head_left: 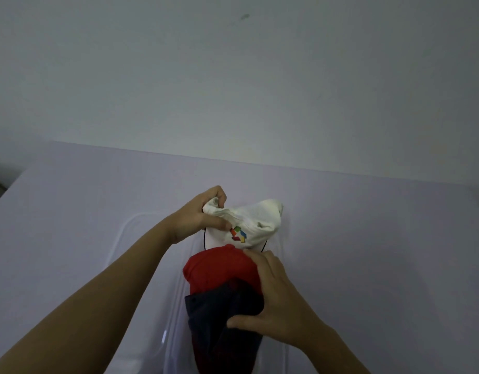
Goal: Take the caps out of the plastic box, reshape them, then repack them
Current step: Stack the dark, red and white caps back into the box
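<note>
Crumpled white cap [255, 225] pinched by left hand [196, 218], right hand [277, 298] on red cap [219, 268]

plastic box [141, 228] mostly hidden, dark cap [222, 333] cropped

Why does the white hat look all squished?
The left hand is bunching the white cap, so its top is crumpled. The red cap and dark cap sit stacked under the right hand. Nothing looks torn or spilled.
</note>
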